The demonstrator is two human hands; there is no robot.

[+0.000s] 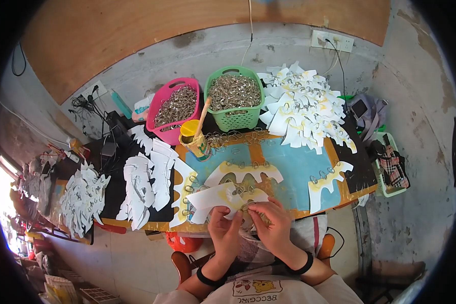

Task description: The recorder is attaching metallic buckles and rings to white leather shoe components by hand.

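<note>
My left hand (pixel 225 234) is closed on the lower edge of a white cut-out piece (pixel 212 198) smeared with yellow glue along one side. The fingertips of my right hand (pixel 273 226) pinch a small metal ring (pixel 246 206) at that glued edge. Just beyond lies another white cut-out (pixel 219 175) with rings along its yellow edge. Similar ringed pieces rest to the left (pixel 179 217) and to the right (pixel 315 195). A glue-smeared can (pixel 201 150) with a wooden stick (pixel 203 117) in it stands behind them, near loose rings (pixel 236 138).
A pink basket (pixel 156 104) and a green basket (pixel 238 121), both full of metal rings, stand at the back. Ringed white pieces (pixel 301 109) are heaped at back right. Stacks of white cut-outs (pixel 138 190) and a pile (pixel 83 197) lie left. A pale green basket (pixel 390 190) is at right.
</note>
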